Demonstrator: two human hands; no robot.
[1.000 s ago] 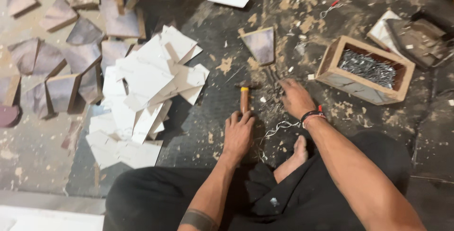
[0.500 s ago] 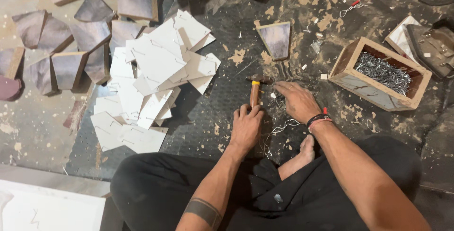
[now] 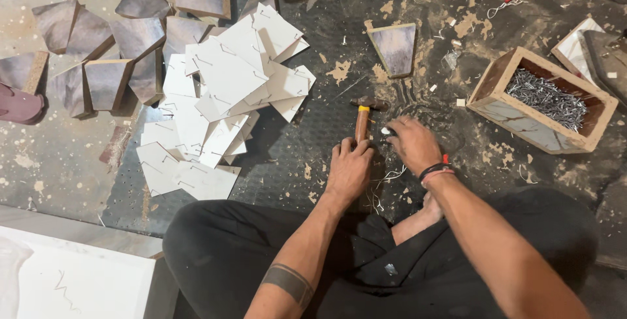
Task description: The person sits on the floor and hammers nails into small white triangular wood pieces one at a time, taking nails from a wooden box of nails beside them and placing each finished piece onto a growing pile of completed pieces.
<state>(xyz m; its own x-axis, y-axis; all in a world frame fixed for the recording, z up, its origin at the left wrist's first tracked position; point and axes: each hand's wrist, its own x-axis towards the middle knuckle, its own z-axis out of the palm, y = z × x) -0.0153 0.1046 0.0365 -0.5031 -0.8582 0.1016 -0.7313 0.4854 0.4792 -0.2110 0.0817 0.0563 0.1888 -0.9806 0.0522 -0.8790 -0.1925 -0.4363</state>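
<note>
Hands rest low on the dark rubber mat (image 3: 307, 136), right in front of the person's crossed legs in black trousers (image 3: 215, 240). The left hand (image 3: 349, 169) lies over the wooden handle of a small hammer (image 3: 363, 118). Its fingers curl down on the handle, so it looks closed on it, but how tight the hold is cannot be told. The hammer points away from the person, and its dark metal head sits on the mat at the far end.

Just to the right of the hammer is the right hand (image 3: 411, 144). It lies palm down on the mat with fingers bent together, and a small pale bit shows at its fingertips. Whether the hand pinches that bit cannot be told. A dark band and a red band (image 3: 436, 172) go round this wrist.

Beyond the hammer head lies one wedge-shaped wood piece (image 3: 395, 48), flat on the mat. Well to the right of the hammer stands an open wooden box (image 3: 496, 100) full of grey nails (image 3: 545, 97). To the left of the hammer is a big heap of white flat pieces (image 3: 222, 97), stacked over one another. Farther left than the heap, brown and grey wedge blocks (image 3: 108, 58) lie spread on the floor. Sawdust and thin wire scraps (image 3: 385, 178) lie around the hands.
</note>
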